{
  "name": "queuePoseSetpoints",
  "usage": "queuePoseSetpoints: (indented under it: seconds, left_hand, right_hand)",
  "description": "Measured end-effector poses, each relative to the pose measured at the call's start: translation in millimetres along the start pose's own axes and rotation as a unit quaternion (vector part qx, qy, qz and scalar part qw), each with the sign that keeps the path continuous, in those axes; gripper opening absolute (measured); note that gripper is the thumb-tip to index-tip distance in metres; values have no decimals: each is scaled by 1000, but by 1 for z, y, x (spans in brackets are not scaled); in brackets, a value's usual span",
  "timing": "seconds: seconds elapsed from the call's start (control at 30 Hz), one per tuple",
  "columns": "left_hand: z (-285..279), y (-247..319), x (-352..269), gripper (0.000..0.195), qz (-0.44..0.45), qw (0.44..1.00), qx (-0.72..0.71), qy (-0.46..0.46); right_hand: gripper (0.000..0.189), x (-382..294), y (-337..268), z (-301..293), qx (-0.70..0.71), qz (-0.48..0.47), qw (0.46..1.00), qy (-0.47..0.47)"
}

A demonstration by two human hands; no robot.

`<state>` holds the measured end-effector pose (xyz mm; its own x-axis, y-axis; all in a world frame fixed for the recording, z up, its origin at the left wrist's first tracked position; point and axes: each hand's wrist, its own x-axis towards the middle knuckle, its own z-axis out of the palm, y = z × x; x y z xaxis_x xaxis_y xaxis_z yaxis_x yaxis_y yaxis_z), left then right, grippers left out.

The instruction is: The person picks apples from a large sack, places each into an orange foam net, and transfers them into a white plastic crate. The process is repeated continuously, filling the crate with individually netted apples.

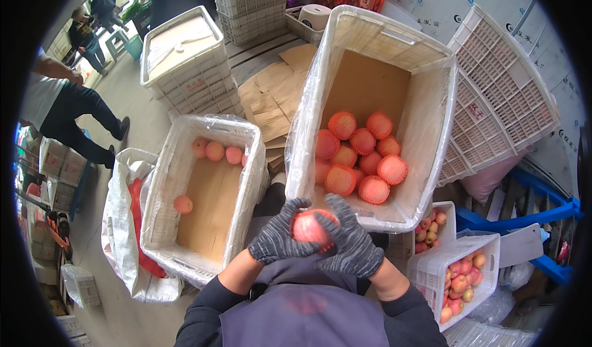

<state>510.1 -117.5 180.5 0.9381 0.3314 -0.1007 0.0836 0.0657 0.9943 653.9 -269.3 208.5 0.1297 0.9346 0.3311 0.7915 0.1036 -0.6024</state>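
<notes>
My left hand (284,236), in a grey knit glove, holds an apple (309,229) with a red foam net around it. On the apple's other side is my right hand (347,240), gloved alike, its fingers on the fruit and net. Just beyond my hands, a large plastic-lined white crate (430,148) holds several apples in red foam nets (363,141) at its near end. To the left, a smaller lined crate (157,194) has a few bare apples (215,151) along its far side and one bare apple (183,204) at its left, over a cardboard base.
A white woven sack (120,208) stands left of the smaller crate. Crates of bare apples (460,282) sit at lower right, near a blue metal frame (499,224). Stacked crates (192,76) and brown paper sheets (273,92) lie beyond. A person (69,97) is at left, others farther back.
</notes>
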Motion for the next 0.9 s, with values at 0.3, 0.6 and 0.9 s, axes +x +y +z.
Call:
queuePoseSetpoints:
  seconds: [0.3,0.6,0.9]
  left_hand:
    - [-56,-5,5,65,20,963,-270,11]
    - [-100,-33,-96,42,-128,906,-268,301]
    - [-153,-93,-221,15,49,733,-247,632]
  right_hand:
    - [78,115,170,-62,64,220,942,244]
    - [89,164,311,-12,-299,285,901,133]
    - [85,102,315,-83,-286,310,901,104]
